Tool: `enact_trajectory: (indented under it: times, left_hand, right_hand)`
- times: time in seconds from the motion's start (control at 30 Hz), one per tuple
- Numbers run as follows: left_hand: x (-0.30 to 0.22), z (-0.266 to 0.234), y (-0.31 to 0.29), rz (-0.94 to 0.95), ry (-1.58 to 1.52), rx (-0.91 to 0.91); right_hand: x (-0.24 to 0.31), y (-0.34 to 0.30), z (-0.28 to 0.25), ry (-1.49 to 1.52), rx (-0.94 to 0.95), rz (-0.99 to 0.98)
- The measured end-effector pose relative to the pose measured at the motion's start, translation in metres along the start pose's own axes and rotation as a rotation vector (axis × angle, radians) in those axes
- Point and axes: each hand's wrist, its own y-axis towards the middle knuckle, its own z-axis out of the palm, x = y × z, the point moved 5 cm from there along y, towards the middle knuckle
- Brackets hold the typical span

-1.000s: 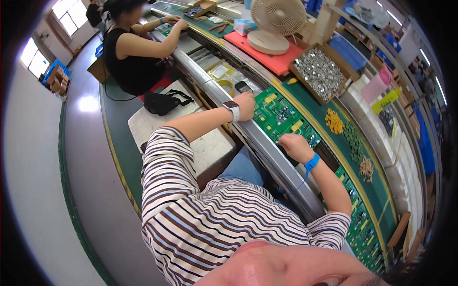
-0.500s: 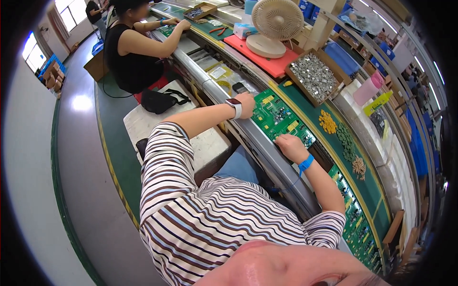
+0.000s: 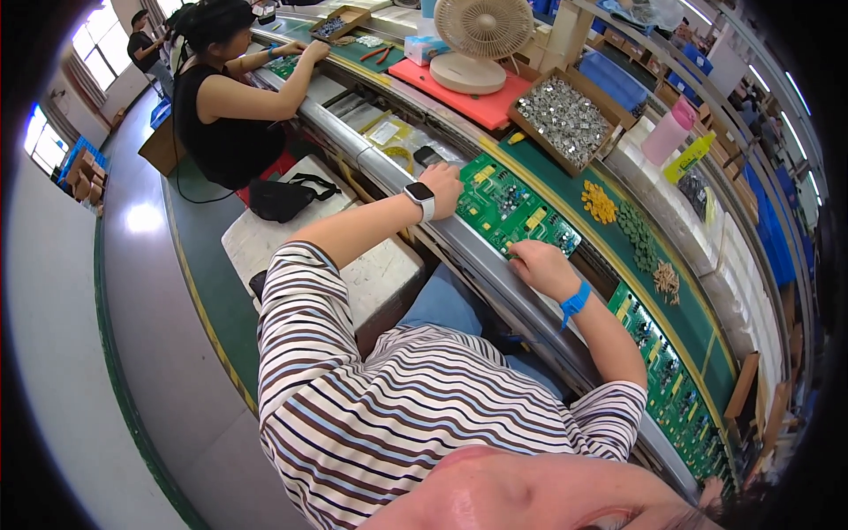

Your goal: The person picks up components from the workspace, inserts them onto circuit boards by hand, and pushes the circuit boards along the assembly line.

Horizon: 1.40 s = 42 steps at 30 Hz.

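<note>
A green circuit board (image 3: 491,200) with yellow, black and silver parts lies on the line in front of me. My left hand (image 3: 441,187), with a watch on its wrist, is closed at the board's left end, fingers curled on its edge. Over the near right part of the same board, my right hand (image 3: 543,268) is pinched, its fingertips low at the surface. Anything between those fingertips is too small or hidden to make out. A blue strap (image 3: 575,303) circles the right wrist.
More circuit boards (image 3: 671,380) line the right. Beyond are piles of yellow parts (image 3: 598,202), green discs (image 3: 636,237) and tan pieces (image 3: 666,282), plus a box of metal parts (image 3: 565,119). A fan (image 3: 468,72) stands on a red sheet. A co-worker (image 3: 231,97) sits at far left.
The view has shifted slightly, so the surroundings appear a little further left. My left hand stays at the board's end; my right hand stays pinched over nearly the same spot.
</note>
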Motion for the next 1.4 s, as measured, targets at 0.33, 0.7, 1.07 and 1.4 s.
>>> enact_trajectory:
  times: [0.33, 0.7, 1.07, 1.4]
  left_hand:
    - [0.029, -0.034, 0.043, -0.095, -0.048, -0.030]
    - [0.008, -0.044, 0.172, 0.061, -0.151, -0.099]
    - [-0.053, 0.013, 0.288, -0.108, -0.003, -0.074]
    - [-0.063, 0.012, 0.302, 0.092, 0.089, -0.120]
  right_hand:
    - [-0.039, -0.023, -0.043, -0.024, -0.099, 0.084]
    - [-0.160, 0.003, -0.077, -0.248, -0.181, 0.338]
    - [-0.253, 0.105, -0.068, -0.479, -0.420, 0.492]
    - [-0.263, 0.116, -0.074, -0.627, -0.512, 0.354]
